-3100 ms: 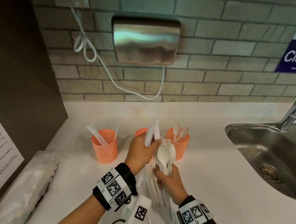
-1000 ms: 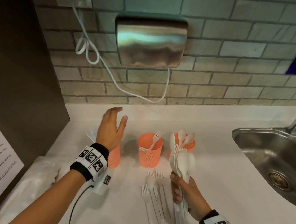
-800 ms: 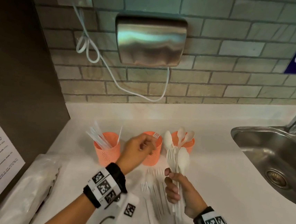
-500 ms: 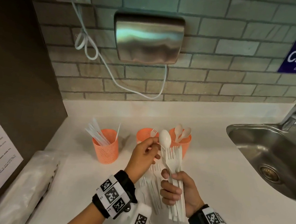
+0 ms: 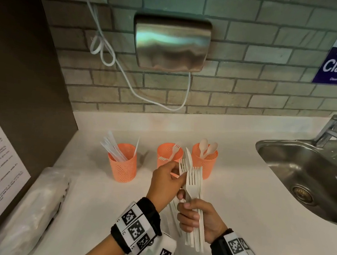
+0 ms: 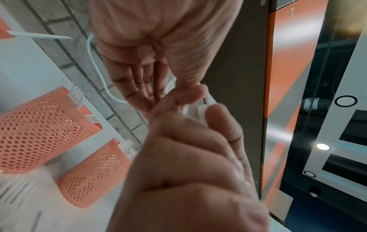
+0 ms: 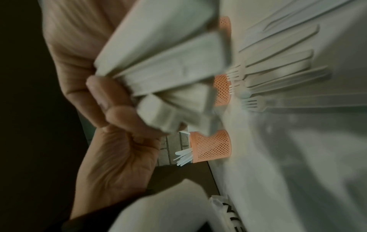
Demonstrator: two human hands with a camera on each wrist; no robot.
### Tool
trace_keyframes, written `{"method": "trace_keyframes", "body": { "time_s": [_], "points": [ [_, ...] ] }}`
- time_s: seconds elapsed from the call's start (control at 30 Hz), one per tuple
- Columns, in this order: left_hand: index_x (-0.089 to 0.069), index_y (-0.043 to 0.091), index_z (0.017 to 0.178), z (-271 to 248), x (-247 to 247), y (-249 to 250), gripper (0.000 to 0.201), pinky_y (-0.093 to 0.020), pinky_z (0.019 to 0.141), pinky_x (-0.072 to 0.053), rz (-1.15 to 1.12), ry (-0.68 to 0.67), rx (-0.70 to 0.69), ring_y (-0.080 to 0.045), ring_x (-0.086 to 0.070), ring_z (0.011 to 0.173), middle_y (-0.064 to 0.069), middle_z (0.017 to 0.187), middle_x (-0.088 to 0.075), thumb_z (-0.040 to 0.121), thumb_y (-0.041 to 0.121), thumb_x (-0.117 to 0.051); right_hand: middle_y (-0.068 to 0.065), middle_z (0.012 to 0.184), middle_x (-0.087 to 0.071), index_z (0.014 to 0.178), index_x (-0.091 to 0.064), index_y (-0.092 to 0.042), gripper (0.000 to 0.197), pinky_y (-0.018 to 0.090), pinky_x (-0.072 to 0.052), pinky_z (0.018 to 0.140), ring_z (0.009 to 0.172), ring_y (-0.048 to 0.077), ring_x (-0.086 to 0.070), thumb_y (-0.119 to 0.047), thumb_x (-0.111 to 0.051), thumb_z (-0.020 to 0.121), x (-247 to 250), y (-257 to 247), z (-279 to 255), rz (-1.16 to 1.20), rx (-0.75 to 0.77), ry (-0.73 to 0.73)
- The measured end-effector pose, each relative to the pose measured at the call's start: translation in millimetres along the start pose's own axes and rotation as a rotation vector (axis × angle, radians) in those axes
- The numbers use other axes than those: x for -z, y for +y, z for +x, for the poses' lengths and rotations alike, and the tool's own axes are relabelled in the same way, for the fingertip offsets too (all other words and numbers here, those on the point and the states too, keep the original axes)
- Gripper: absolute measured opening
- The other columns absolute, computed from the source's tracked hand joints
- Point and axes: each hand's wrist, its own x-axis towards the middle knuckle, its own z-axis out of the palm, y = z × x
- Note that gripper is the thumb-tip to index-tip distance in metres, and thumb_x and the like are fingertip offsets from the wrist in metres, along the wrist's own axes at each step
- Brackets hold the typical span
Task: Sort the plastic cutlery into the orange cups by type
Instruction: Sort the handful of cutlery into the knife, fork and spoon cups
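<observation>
The right hand (image 5: 202, 219) is closed round the handles of a bundle of white forks (image 5: 194, 181), tines pointing up and away, held above the white counter (image 5: 248, 207) near its front edge. The left hand (image 5: 164, 185) reaches in from the left and pinches one fork (image 5: 183, 166) at the top of the bundle, just above the right fist. Behind stand three orange cups in a row: the left cup (image 5: 123, 164) holds knives, the middle cup (image 5: 169, 155) forks, the right cup (image 5: 203, 159) spoons. More forks (image 7: 278, 81) lie on the counter beneath the hands.
</observation>
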Motion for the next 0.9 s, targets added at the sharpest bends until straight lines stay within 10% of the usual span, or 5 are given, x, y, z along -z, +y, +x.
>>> {"method": "trace_keyframes", "body": {
  "time_s": [0.1, 0.33, 0.53, 0.77, 0.9],
  "points": [
    [-0.052, 0.002, 0.064, -2, 4, -1, 0.029, -0.016, 0.047, -0.040, 0.020, -0.051, 0.063, -0.005, -0.046, 0.033, 0.002, 0.045, -0.053, 0.088, 0.016, -0.060, -0.009, 0.043, -0.046, 0.088, -0.065, -0.018, 0.019, 0.017, -0.041, 0.042, 0.035, 0.003, -0.041, -0.014, -0.068, 0.070, 1, 4, -1, -0.010, -0.005, 0.019],
    [-0.050, -0.011, 0.090, -2, 11, -6, 0.023, -0.041, 0.055, -0.050, -0.087, 0.031, 0.061, -0.010, -0.062, 0.042, -0.037, 0.072, -0.056, 0.092, 0.012, -0.053, 0.001, 0.052, -0.052, 0.104, -0.057, -0.008, 0.052, 0.017, -0.039, 0.037, 0.035, 0.005, -0.040, -0.013, -0.076, 0.056, -3, 7, 0, 0.077, 0.032, 0.126],
    [-0.055, 0.022, 0.103, -4, 11, -15, 0.019, -0.026, 0.054, -0.051, -0.111, 0.076, 0.049, -0.012, -0.061, 0.050, -0.025, 0.083, -0.066, 0.094, 0.008, -0.045, 0.010, 0.068, -0.066, 0.100, -0.070, -0.009, 0.048, 0.018, -0.040, 0.036, 0.036, 0.008, -0.043, -0.015, -0.071, 0.053, -13, 11, 3, -0.030, 0.087, 0.310],
    [-0.052, 0.019, 0.113, 4, 13, -20, 0.030, -0.017, 0.052, -0.044, -0.197, 0.139, 0.138, -0.018, -0.054, 0.070, -0.010, 0.084, -0.061, 0.090, 0.000, -0.051, 0.014, 0.078, -0.073, 0.104, -0.056, -0.002, 0.020, 0.024, -0.049, 0.044, 0.044, 0.016, -0.056, -0.013, -0.047, 0.090, -19, 7, 6, -0.175, 0.127, 0.471],
    [-0.059, 0.003, 0.107, 0, 4, -15, 0.019, -0.020, 0.060, -0.044, -0.359, -0.006, 0.244, -0.015, -0.057, 0.075, -0.010, 0.091, -0.065, 0.089, 0.008, -0.057, 0.012, 0.077, -0.073, 0.102, -0.059, 0.000, 0.027, 0.021, -0.048, 0.044, 0.044, 0.013, -0.057, -0.018, -0.055, 0.083, -15, -3, 5, -0.203, 0.120, 0.459]
  ]
}}
